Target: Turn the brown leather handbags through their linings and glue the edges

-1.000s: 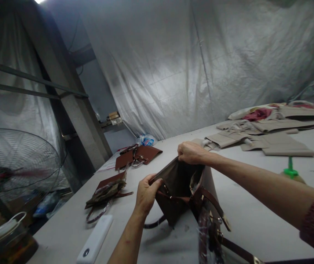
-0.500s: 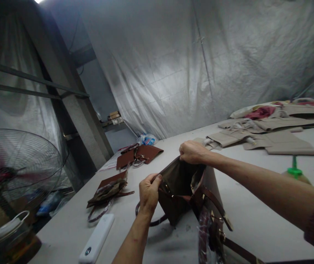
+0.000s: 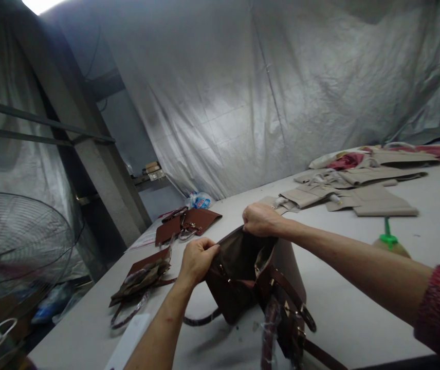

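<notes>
A dark brown handbag (image 3: pixel 225 298) with an olive-grey lining stands on the white table, its mouth spread wide. My left hand (image 3: pixel 199 261) pinches the rim at the left corner. Farther back, my right hand (image 3: pixel 260 220) is closed over the far rim, its fingertips partly hidden. Straps with gold-coloured buckles hang off the near right side, and one handle (image 3: pixel 270 329) is wrapped in clear plastic. A second handle loops out at the left onto the tabletop. The bag's bottom inside is in shadow.
Brown bags (image 3: pixel 200 221) and another brown bag (image 3: pixel 143 277) lie to the left, near a white power bank (image 3: pixel 129 339). Beige bag pieces (image 3: pixel 385 200) spread across the back right. A green-capped bottle (image 3: pixel 389 244) stands beyond my right forearm. A fan (image 3: pixel 19 241) stands left of the table.
The view has shifted, so most things sit lower or farther left. Both hands keep their hold on the handbag's rim, and its mouth stays spread.
</notes>
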Demonstrator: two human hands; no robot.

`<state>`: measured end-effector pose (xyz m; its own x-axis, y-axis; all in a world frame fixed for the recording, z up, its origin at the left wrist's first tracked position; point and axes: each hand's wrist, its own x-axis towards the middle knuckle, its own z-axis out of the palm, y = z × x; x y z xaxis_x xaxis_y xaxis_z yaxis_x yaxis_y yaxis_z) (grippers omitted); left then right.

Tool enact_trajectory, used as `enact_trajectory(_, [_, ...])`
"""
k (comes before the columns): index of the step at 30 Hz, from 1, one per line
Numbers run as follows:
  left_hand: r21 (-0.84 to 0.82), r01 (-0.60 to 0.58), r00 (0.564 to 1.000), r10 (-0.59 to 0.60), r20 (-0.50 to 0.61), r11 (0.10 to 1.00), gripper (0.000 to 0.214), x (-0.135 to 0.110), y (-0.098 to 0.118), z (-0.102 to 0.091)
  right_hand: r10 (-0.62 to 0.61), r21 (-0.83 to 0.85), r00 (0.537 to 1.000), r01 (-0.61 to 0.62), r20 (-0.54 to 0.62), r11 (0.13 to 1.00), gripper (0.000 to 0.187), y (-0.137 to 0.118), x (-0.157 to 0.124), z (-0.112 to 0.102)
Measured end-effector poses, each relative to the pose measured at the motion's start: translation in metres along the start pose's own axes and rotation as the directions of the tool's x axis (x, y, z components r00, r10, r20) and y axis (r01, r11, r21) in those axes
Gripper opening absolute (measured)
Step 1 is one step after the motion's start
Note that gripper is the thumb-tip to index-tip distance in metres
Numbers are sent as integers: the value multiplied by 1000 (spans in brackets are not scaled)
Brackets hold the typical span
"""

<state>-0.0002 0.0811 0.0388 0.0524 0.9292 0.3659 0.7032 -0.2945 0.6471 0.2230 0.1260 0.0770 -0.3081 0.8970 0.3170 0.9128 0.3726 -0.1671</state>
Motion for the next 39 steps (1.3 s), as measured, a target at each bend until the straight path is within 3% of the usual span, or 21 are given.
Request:
enact_trajectory(2, [88,-20,1000,18,26,996,16,6,8,0,1,7,1000,-1,4,1000,21,-1,-1,-1])
enact_trajectory(8, [329,-221,974,189,126,918,17,20,43,16,-30,33,999,30,15,999,21,-5,-5,-2])
enact_trajectory(15, [440,-168,985,139,97,882,18,18,50,24,-208,117,978,208,-11,971,9,9,-15,-2])
enact_trajectory(23, [496,-126,992,117,50,859,19,15,56,29,-342,228,938,346,-55,910,26,23,-7,3])
enact_trajectory(26, [488,-131,991,123,48,863,20,16,54,30,-403,227,911,412,-87,882,20,30,-7,4])
enact_trajectory(30, [475,-119,993,113,41,872,20,17,53,30,-353,169,930,366,-100,915,7,38,-14,3])
enact_trajectory(35, [453,-130,991,116,58,882,19,18,52,30,-215,156,973,225,-81,962,7,39,-19,-2])
enact_trajectory(39, [422,-149,989,127,80,894,18,17,52,28,-190,136,978,200,-86,970,9,38,-15,-4])
